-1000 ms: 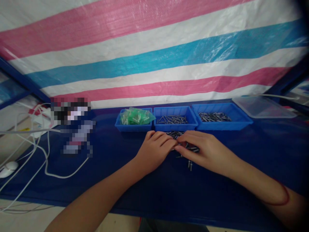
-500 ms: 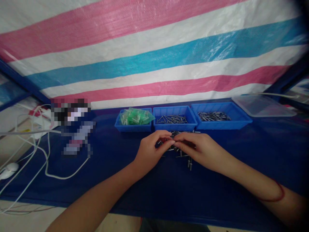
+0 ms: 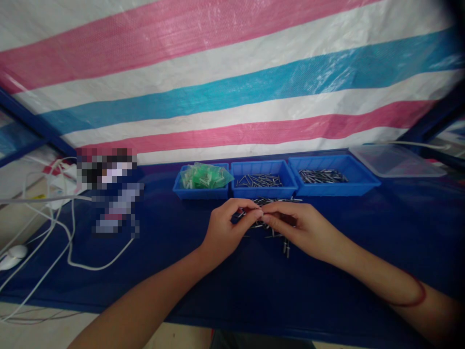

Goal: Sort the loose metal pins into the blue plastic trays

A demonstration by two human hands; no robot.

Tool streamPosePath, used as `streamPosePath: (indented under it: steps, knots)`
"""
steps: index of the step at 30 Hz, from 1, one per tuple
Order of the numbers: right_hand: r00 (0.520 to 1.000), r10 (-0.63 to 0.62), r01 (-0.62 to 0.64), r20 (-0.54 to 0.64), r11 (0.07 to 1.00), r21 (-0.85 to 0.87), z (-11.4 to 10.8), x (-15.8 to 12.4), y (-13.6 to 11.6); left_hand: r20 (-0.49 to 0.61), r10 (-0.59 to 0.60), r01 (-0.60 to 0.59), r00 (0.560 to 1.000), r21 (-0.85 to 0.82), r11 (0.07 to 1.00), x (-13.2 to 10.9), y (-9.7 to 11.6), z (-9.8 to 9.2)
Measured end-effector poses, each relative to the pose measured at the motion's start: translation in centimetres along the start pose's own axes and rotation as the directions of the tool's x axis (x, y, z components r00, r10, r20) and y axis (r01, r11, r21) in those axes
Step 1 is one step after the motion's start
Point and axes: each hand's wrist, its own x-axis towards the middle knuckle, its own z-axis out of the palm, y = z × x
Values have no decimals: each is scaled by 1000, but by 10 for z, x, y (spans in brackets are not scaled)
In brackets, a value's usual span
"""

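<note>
My left hand (image 3: 223, 230) and my right hand (image 3: 310, 228) meet fingertip to fingertip above the blue table. Both are closed in a pinch, thumb against fingers; whatever lies between the tips is too small and covered to make out. Beneath and behind them lies a loose pile of small silver metal pins (image 3: 259, 224) that look like blind rivets, partly hidden by the fingers. A couple of rivets (image 3: 286, 248) stick out toward me beside the right hand. Just past the pile, a middle blue bin (image 3: 263, 192) and a right blue bin (image 3: 365, 180) hold similar pins.
A left blue bin (image 3: 203, 194) holds green-and-clear plastic bags (image 3: 207, 175). Behind the right bin lies a translucent lid (image 3: 399, 162). White cables (image 3: 98, 267), a mouse (image 3: 13, 257) and blurred items (image 3: 119, 206) occupy the left side. A striped sheet (image 3: 232, 104) hangs behind.
Both hands stay pinched together at nearly the same spot, with only a slight shift of the fingers. The pile and bins look the same.
</note>
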Motion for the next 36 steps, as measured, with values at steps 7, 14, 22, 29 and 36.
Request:
streamPosePath:
  steps: [7,14,22,29,36]
  knots:
    - [997,-14,11,-70,999,-35,-2,1,1,19,45,-46,999,58,997,1,-2,-1]
    - [982,-78,74,-170,997,-33,-7,1,-1,43,88,-93,995,121,988,1,-6,-2]
    - [968,-190,163,-166,973,-165,-9,-2,-9,137,131,-150,982,135,979,3,-9,-1]
    - [871,-221,8,-438,899,-439,-47,7,4,245,115,-199,963,356,913,2,-9,-3]
    - [740,-212,-227,-638,814,-534,-107,8,42,394,30,-234,919,483,844,-1,-16,-7]
